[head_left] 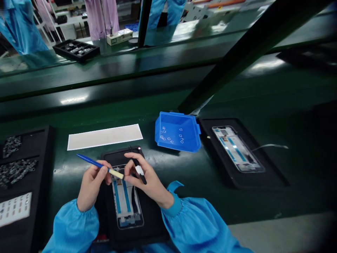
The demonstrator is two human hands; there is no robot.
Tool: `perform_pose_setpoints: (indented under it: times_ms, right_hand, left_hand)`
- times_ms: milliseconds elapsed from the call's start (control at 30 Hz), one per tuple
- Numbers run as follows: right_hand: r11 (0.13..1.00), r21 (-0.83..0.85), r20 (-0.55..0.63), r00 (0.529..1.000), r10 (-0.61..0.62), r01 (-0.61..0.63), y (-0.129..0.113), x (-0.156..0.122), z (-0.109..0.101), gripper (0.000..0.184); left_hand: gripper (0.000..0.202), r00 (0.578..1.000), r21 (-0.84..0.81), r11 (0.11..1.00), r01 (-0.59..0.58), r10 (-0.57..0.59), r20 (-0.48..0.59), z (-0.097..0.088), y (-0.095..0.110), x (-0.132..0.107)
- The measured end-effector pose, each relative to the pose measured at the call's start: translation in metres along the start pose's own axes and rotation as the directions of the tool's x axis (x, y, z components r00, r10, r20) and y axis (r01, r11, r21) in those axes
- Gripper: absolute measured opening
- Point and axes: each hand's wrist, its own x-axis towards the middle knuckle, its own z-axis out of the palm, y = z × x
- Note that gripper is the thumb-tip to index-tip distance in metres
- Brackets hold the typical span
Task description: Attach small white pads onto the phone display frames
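A flat rectangular phone body with a pale interior and two blue strips lies face-up on a black rectangular tray, at the near edge of the glossy dark-green desk, just beneath the person's hands. The left hand pinches a slim blue pen-shaped tool with a cream end between thumb and fingers, its cream end pointing right. The right hand has a narrow black-and-white tool tucked across its fingers, while its thumb and index finger draw together at the cream tip; whether that grip pinches a tiny part there, I cannot tell.

The step in hand seems to be attending to the pen's cream tip above the phone body. The next move would call for a steady left grip, the right fingertips clear of the tip, and care that the tucked tool does not scrape the interior. Beyond the tray sits an open blue plastic bin holding small pale-outlined pieces.
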Motion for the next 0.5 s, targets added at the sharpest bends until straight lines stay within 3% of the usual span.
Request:
perform_pose_setpoints:
  times_ms: [333, 500]
  right_hand:
    - [0.991, -0.093, -0.045, 0.994, -0.098, 0.093, 0.0022, -0.0021, 0.0014, 0.047]
    - [0.979, -0.153, -0.089, 0.985, -0.150, 0.135, 0.0066, -0.0025, 0.0049, 0.047]
  left_hand:
    - [0.039, 1.000, -0.017, 1.000, -0.001, 0.000, -0.014, 0.0041, 0.0021, 0.0007]
    - [0.040, 0.995, -0.038, 0.999, -0.033, 0.029, -0.095, 0.0079, 0.0007, -0.0004]
